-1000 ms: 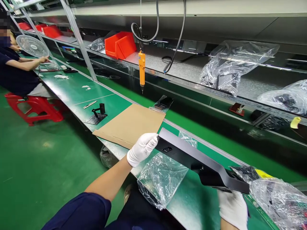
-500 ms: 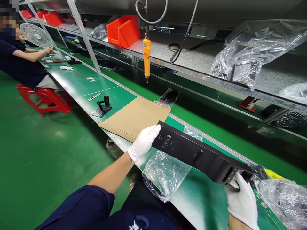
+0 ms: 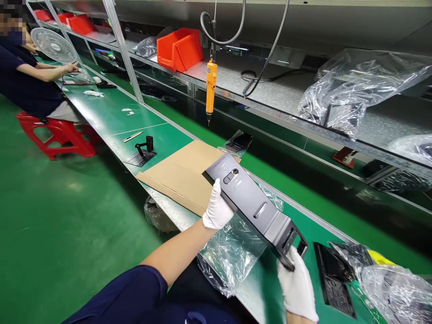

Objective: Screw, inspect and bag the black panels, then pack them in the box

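Observation:
A long black plastic housing (image 3: 249,198), bent towards its near end, is held up at a slant over the bench. It has a round hole, a slot and a printed triangle mark on its face. My left hand (image 3: 219,207), in a white glove, grips its left edge, the thumb on the side and the other fingers hidden beneath. My right hand (image 3: 297,283), gloved too, is closed on the open-framed lower end. Below the housing lies a clear plastic bag (image 3: 232,252). A cardboard sheet (image 3: 185,168) rests on the bench behind my left hand.
A yellow electric screwdriver (image 3: 211,87) hangs above the bench. Left of the cardboard stands a black bracket (image 3: 143,150). Black parts (image 3: 332,274) and bagged items (image 3: 394,288) lie at right. An orange bin (image 3: 178,49) sits on the shelf; a co-worker (image 3: 30,81) is at far left.
The housing has tilted more steeply and its face has turned up towards me. My right hand has moved left with its lower end, uncovering black parts on the bench.

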The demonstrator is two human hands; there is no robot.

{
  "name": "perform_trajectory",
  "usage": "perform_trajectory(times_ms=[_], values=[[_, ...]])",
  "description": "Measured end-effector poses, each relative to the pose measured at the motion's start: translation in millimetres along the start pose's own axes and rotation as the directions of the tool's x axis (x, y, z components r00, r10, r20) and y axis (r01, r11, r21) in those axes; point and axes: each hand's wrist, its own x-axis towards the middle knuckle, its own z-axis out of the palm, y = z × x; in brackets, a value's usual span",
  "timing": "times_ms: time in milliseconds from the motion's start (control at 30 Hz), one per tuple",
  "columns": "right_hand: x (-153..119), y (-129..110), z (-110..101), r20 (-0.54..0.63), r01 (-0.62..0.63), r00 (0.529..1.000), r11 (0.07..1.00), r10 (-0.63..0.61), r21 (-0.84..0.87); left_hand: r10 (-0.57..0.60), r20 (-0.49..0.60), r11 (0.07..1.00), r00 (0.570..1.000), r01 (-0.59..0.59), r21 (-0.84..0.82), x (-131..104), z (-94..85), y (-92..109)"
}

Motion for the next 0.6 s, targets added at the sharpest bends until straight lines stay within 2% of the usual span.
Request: perform_trajectory(times_ms=[133,233,300,400,467,500,600], values=[[-26,6,8,0.059,-0.212,0.976,0.977,0.210,0.022,-0.063,0.175,0.988,0.983,0.086,-0.127,11,7.1,-4],[-39,0,4,0.177,-0.199,0.963,0.980,0.201,-0.032,-0.066,0.185,0.985,0.981,0.093,-0.142,14,11.9,-3],[-39,-10,-4,0.211,-0.123,0.969,0.991,0.132,-0.052,-0.076,0.177,0.980,0.981,0.106,-0.169,12,14.7,0],[-32,-40,-18,0.104,0.026,0.994,1.000,-0.024,-0.013,-0.140,0.210,0.965,0.968,0.180,-0.190,3,19.7,3],[-28,-70,-21,0.024,0.152,0.988,0.988,-0.151,-0.005,-0.192,0.242,0.954,0.951,0.239,-0.181,-8,24.9,1],[-27,-88,-17,-0.006,0.221,0.975,0.975,-0.221,-0.014,-0.222,0.257,0.949,0.941,0.269,-0.166,-15,28.2,-1],[-32,-143,10,0.119,0.394,0.919,0.885,-0.376,-0.249,-0.340,0.287,0.920,0.895,0.380,-0.094,-34,39.4,-10]])
